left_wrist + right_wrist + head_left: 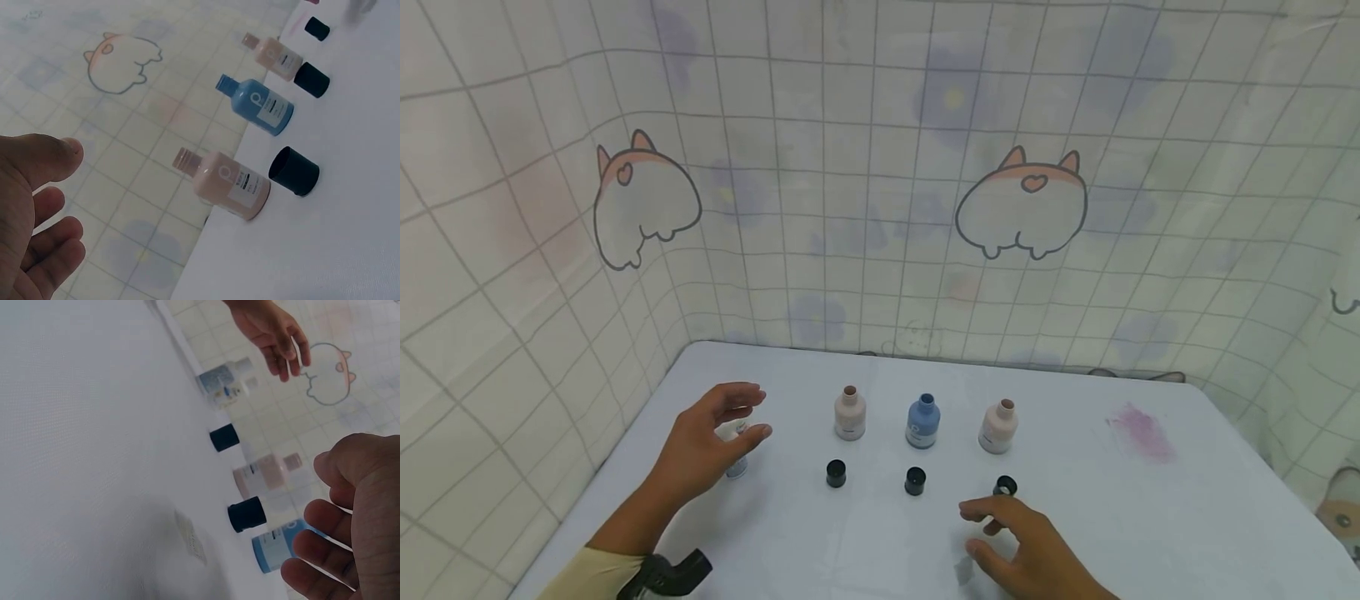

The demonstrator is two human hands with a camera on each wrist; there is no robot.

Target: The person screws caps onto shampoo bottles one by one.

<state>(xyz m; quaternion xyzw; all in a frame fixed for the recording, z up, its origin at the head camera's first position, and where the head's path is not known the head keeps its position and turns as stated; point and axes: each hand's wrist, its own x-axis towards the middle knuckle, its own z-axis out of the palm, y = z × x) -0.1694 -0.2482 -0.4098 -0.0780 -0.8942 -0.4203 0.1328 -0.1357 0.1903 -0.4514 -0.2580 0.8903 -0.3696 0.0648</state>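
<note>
My left hand (703, 446) hovers at the left of the table with thumb and fingers apart, holding nothing. Partly hidden behind it is a clear bottle (737, 468) with a bluish look. My right hand (1026, 546) is at the front right, its fingers loosely bent around nothing, close to a black cap (1005, 484). Uncapped bottles stand in a row: a pale pink one (850, 415), a blue one (922, 423) and another pale pink one (997, 428). Before the first two lie a black cap (836, 473) and a second black cap (915, 481).
The white table (820, 542) has a pink-purple stain (1142, 432) at the right. A grid-patterned curtain (850, 208) with cartoon animals hangs behind and at the sides. In the right wrist view, clear bluish containers (215, 379) stand beyond the caps.
</note>
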